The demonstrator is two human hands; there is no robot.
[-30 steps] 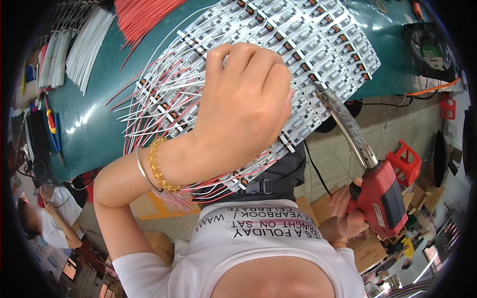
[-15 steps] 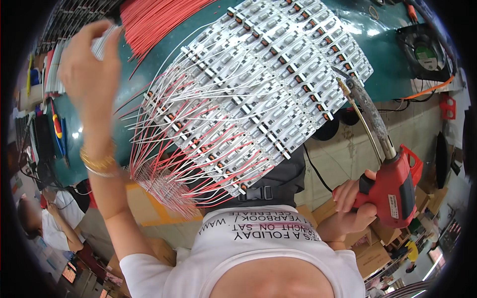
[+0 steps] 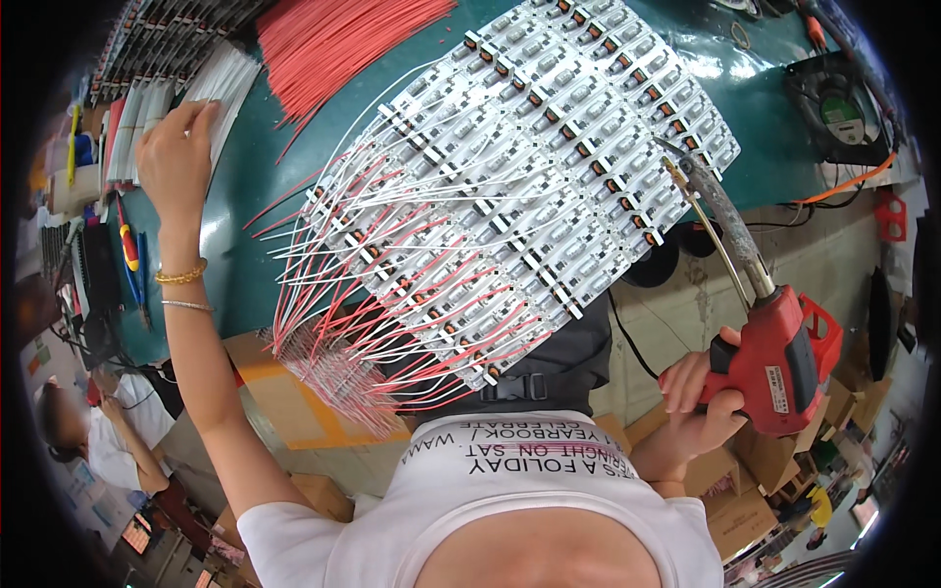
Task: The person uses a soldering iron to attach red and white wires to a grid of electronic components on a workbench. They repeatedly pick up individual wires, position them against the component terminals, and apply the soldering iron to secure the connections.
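My left hand (image 3: 176,167) reaches over the green bench at the left, fingers curled into a pinch at the near edge of a bundle of white wires (image 3: 227,83). Whatever lies between the fingertips is too small to make out. Around the grip of a red soldering gun (image 3: 779,363) my right hand (image 3: 701,397) is closed. Its metal tip and a thin brass-coloured tube point up at the right edge of a large panel of white circuit boards (image 3: 559,147). Red and white wires (image 3: 392,255) stick out from the panel's left and near rows.
A thick bundle of red wires (image 3: 343,49) lies behind the panel. A black fan (image 3: 838,113) stands at the far right. A screwdriver (image 3: 127,240) lies left of my arm. Cardboard boxes (image 3: 294,392) sit below the bench. At the lower left another person (image 3: 123,431) sits.
My left hand has drawn back a little toward me from the white wires, and its fingers have closed together. The right hand keeps the soldering gun in nearly the same place.
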